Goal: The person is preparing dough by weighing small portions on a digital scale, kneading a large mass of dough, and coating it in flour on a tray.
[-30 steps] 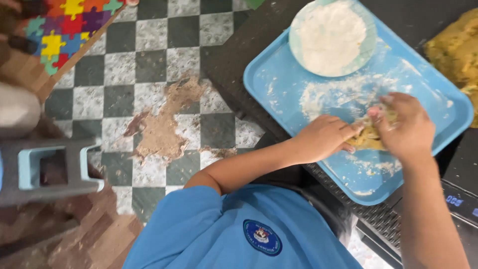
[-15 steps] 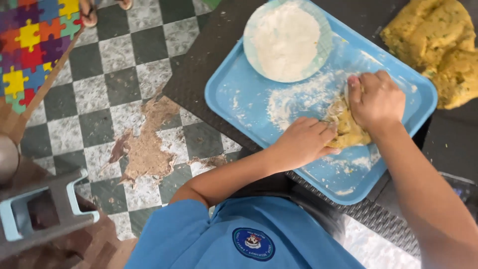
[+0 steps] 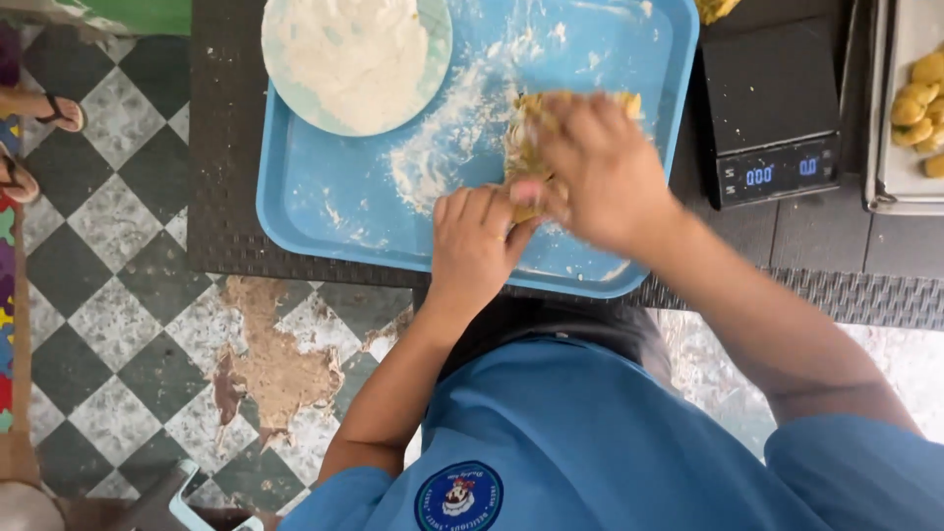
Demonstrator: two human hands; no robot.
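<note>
A piece of yellow dough (image 3: 526,138) lies on a floured blue tray (image 3: 324,202) on a dark table. My right hand (image 3: 600,167) presses on top of the dough, blurred by motion, and covers most of it. My left hand (image 3: 479,241) grips the dough's near end, fingers curled against it. A pale plate heaped with white flour (image 3: 354,54) stands at the tray's far left corner.
A black digital scale (image 3: 772,108) sits right of the tray. A metal tray with several yellow dough balls (image 3: 919,98) is at the far right edge. A checkered floor with a worn patch (image 3: 275,354) lies left of the table. Another person's sandalled foot (image 3: 44,108) is at the left.
The view has swung so the tray now sits squarely ahead and closer. Both hands stay on the dough, and my right hand has shifted over it.
</note>
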